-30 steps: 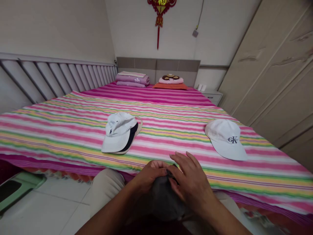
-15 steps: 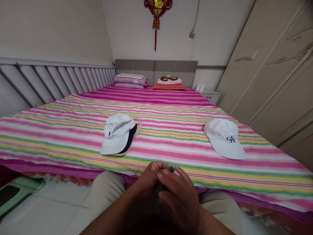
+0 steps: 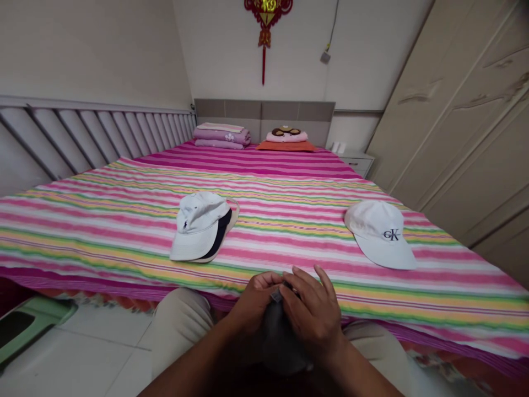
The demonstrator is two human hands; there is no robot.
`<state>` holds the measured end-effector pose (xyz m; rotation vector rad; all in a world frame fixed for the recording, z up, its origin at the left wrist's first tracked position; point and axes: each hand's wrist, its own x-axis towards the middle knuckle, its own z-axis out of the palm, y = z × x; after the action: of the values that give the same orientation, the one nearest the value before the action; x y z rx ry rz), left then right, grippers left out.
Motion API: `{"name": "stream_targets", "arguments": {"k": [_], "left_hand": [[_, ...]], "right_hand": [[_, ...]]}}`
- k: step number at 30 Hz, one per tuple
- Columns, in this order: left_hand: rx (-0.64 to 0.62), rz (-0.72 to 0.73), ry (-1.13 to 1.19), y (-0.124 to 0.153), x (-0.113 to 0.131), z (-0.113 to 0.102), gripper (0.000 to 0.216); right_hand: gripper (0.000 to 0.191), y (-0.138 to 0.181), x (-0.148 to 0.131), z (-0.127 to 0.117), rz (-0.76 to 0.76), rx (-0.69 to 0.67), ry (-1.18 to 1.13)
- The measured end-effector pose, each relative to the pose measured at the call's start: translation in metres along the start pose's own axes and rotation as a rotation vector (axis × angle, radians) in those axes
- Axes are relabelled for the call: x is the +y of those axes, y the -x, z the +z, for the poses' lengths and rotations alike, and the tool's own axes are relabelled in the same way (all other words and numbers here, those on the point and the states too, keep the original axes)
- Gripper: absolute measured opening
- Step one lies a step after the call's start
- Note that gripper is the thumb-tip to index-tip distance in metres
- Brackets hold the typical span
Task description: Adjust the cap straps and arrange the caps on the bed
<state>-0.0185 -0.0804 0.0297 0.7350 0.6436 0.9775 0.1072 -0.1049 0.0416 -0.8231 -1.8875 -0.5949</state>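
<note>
Low in the middle, close to my body, I hold a dark grey cap (image 3: 285, 344), mostly in shadow. My left hand (image 3: 255, 302) is closed on its left side, with thumb and fingers at the top edge. On the other side my right hand (image 3: 313, 310) pinches a small dark strap-like end at the top, its outer fingers raised. Ahead to the left, a white cap (image 3: 200, 220) with a small dark logo lies on a navy cap (image 3: 219, 237) and a beige one. A white cap with "CK" lettering (image 3: 378, 231) lies alone on the right.
The caps lie on a striped bedspread (image 3: 281, 220). Folded purple bedding (image 3: 221, 136) and a pink and orange stack (image 3: 286, 140) sit by the headboard. A rail (image 3: 103, 132) runs along the left; a green stool (image 3: 37, 325) stands on the floor, lower left.
My right hand has shifted slightly right and its fingers have lifted and spread. More of the dark cap and its strap end shows between my hands. The caps on the bed have not moved.
</note>
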Motion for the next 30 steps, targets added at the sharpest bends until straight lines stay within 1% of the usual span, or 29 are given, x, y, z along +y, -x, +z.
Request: {"name": "stream_targets", "arguments": {"k": [5,7,8,9,10,12,13,14,15,17,18,19,20,23,24,28,30], "left_hand": [[0.075,0.036,-0.008,0.0,-0.007,0.002,0.016],[0.052,0.042,-0.026,0.0,-0.007,0.001,0.014],[0.028,0.038,-0.033,0.0,-0.005,0.0,0.013],[-0.001,0.028,-0.039,0.001,-0.003,-0.001,0.013],[-0.031,0.016,-0.044,0.001,0.0,-0.002,0.015],[-0.086,-0.018,-0.055,0.003,0.008,-0.005,0.02],[-0.115,-0.038,-0.064,0.003,0.013,-0.006,0.021],[-0.143,-0.055,-0.076,0.004,0.018,-0.007,0.021],[-0.17,-0.068,-0.088,0.004,0.023,-0.009,0.022],[-0.22,-0.086,-0.112,0.003,0.033,-0.011,0.025],[-0.239,-0.086,-0.123,0.002,0.037,-0.011,0.029],[-0.244,-0.078,-0.128,0.001,0.041,-0.012,0.032],[-0.239,-0.066,-0.13,0.0,0.044,-0.012,0.033],[-0.216,-0.042,-0.138,-0.001,0.05,-0.013,0.034],[-0.234,-0.057,-0.148,-0.002,0.05,-0.014,0.038],[-0.393,-0.186,-0.168,-0.005,0.05,-0.026,0.057],[-0.408,-0.236,-0.158,-0.009,0.049,-0.036,0.06]], "right_hand": [[0.017,0.0,-0.013,0.002,0.046,-0.008,-0.119],[0.018,0.0,-0.015,-0.001,0.065,-0.049,-0.184],[0.015,0.0,-0.015,-0.003,0.085,-0.068,-0.221],[0.015,-0.001,-0.013,-0.005,0.121,-0.086,-0.261],[0.02,-0.002,-0.009,-0.008,0.18,-0.099,-0.308],[0.032,-0.007,0.003,-0.014,0.373,-0.146,-0.428],[0.032,-0.01,0.01,-0.016,0.497,-0.199,-0.509],[0.03,-0.013,0.017,-0.017,0.62,-0.301,-0.609],[0.029,-0.016,0.024,-0.017,0.718,-0.43,-0.739],[0.029,-0.019,0.034,-0.016,0.864,-0.672,-1.021],[0.031,-0.019,0.037,-0.014,0.932,-0.745,-1.15],[0.033,-0.019,0.038,-0.013,1.004,-0.772,-1.259],[0.034,-0.018,0.038,-0.011,1.076,-0.758,-1.345],[0.033,-0.014,0.034,-0.008,1.229,-0.616,-1.515],[0.032,-0.014,0.031,-0.007,1.261,-0.575,-1.563],[0.029,-0.018,0.027,-0.007,1.35,-0.372,-1.74],[0.028,-0.022,0.028,-0.008,1.349,-0.301,-1.774]]}}
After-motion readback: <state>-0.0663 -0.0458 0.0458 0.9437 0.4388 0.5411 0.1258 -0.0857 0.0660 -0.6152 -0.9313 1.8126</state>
